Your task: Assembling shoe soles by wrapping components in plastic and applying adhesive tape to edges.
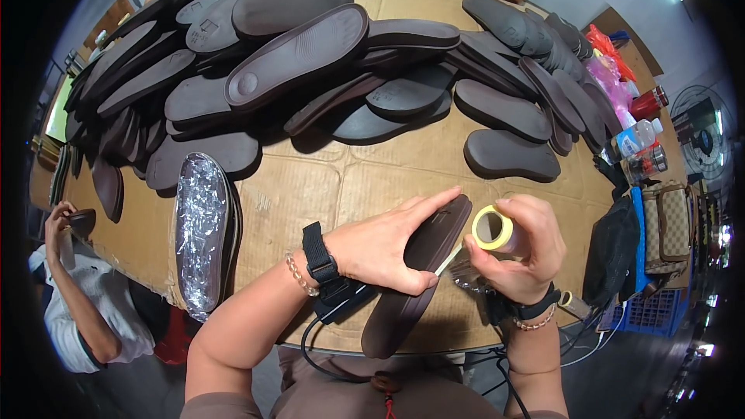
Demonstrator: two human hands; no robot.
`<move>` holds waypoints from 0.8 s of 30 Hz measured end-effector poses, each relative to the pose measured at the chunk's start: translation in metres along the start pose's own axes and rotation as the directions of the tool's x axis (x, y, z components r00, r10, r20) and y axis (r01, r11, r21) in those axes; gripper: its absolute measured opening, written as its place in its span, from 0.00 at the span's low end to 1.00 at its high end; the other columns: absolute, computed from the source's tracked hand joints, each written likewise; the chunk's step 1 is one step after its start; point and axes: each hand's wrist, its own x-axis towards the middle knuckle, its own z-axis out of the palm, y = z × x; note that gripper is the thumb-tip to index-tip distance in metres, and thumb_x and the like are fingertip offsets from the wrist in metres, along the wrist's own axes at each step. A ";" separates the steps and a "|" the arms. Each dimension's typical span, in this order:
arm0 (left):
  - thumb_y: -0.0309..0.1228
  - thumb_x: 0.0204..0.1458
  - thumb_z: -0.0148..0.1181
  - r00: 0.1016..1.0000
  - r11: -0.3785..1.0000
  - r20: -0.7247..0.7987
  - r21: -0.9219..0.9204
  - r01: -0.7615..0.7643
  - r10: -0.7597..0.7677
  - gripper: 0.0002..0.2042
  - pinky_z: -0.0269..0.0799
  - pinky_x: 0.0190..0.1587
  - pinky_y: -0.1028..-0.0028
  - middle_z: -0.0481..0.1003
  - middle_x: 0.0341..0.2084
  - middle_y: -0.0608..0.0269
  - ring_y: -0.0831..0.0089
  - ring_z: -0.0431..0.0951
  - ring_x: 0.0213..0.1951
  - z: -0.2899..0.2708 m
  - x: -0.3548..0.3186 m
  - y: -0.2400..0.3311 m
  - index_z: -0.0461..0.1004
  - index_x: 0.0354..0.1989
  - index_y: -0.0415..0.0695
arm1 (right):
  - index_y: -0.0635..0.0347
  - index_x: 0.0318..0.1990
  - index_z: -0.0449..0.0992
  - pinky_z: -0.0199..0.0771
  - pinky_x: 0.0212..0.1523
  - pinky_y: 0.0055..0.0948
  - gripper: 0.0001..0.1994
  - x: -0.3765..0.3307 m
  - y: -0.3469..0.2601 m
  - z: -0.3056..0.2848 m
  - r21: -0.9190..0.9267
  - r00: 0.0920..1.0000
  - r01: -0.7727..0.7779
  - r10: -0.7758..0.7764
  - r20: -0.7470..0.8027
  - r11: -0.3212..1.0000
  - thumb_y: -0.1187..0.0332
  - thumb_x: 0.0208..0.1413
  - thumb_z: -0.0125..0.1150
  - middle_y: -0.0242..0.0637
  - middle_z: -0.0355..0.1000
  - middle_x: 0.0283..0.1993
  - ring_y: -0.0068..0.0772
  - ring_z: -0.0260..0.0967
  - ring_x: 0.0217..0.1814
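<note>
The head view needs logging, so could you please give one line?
left hand: holds dark brown shoe sole | right hand: holds roll of clear film

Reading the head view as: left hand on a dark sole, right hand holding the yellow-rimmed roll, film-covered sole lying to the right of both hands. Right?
One error: the film-covered sole lies to the left of both hands, per the head view. Left hand on a dark sole, right hand holding the yellow-rimmed roll: correct.
</note>
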 end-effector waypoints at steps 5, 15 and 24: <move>0.35 0.40 0.70 1.000 1.000 -0.006 0.011 0.011 -0.011 0.55 0.60 0.71 0.61 0.60 0.69 0.42 0.50 0.64 0.69 0.000 -0.001 0.001 0.44 0.79 0.44 | 0.63 0.47 0.78 0.80 0.38 0.35 0.27 0.001 0.001 0.003 0.008 0.999 -0.023 0.023 0.030 1.000 0.72 0.36 0.83 0.43 0.77 0.40 0.43 0.78 0.39; 0.36 0.40 0.70 1.000 1.000 0.000 0.018 0.022 -0.022 0.55 0.61 0.70 0.61 0.61 0.68 0.41 0.48 0.65 0.67 0.000 0.000 0.002 0.44 0.79 0.45 | 0.63 0.47 0.78 0.80 0.39 0.35 0.26 0.001 0.002 0.005 0.021 0.998 -0.035 0.034 0.050 0.999 0.72 0.37 0.82 0.43 0.77 0.41 0.44 0.78 0.40; 0.35 0.41 0.70 1.000 0.998 -0.018 -0.067 -0.017 0.016 0.52 0.62 0.69 0.62 0.64 0.66 0.44 0.54 0.66 0.67 0.000 0.001 0.002 0.48 0.77 0.44 | 0.62 0.47 0.78 0.80 0.39 0.35 0.25 0.002 0.000 0.007 0.031 0.995 -0.068 0.066 0.080 0.997 0.72 0.38 0.82 0.43 0.77 0.40 0.44 0.78 0.39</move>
